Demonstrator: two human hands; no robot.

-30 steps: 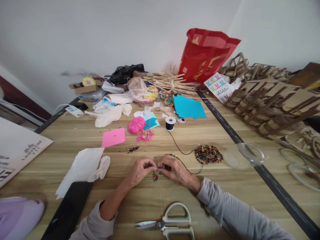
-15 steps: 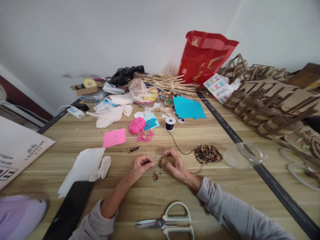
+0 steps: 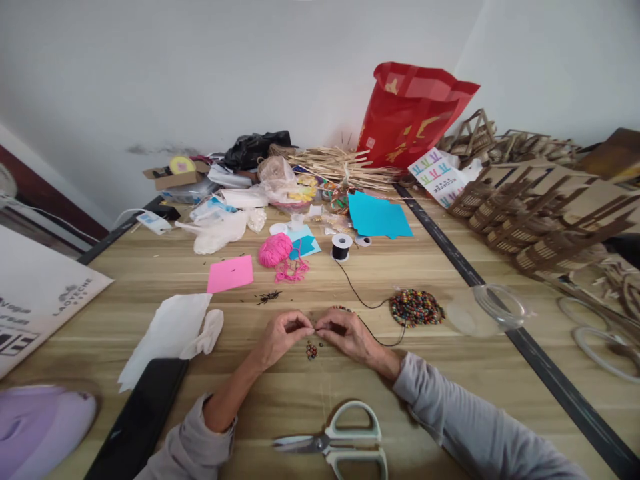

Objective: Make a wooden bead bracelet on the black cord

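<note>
My left hand [image 3: 286, 337] is closed in a pinch above the table, its fingertips meeting those of my right hand [image 3: 346, 338]. Between them they grip the end of a thin black cord, mostly hidden by the fingers. A short row of strung beads [image 3: 343, 309] curves out behind my right hand. Just below the fingertips lies a small cluster of loose round beads [image 3: 312, 351]. To the right is a heaped strand of multicoloured beads [image 3: 417, 309], joined to black cord that runs to a black-cord spool [image 3: 341, 248].
White-handled scissors [image 3: 330, 443] lie near the front edge. A black phone-like slab [image 3: 137, 420] and white paper [image 3: 167, 337] are on the left. Pink yarn [image 3: 275, 249], short black bits [image 3: 269, 297] and a pink card [image 3: 231, 273] lie beyond; small woven baskets [image 3: 520, 223] stand at right.
My right hand has moved left and closed its fingers, so its fingertips now touch my left hand's. The short beaded row, earlier hanging between the hands, now lies behind the right one.
</note>
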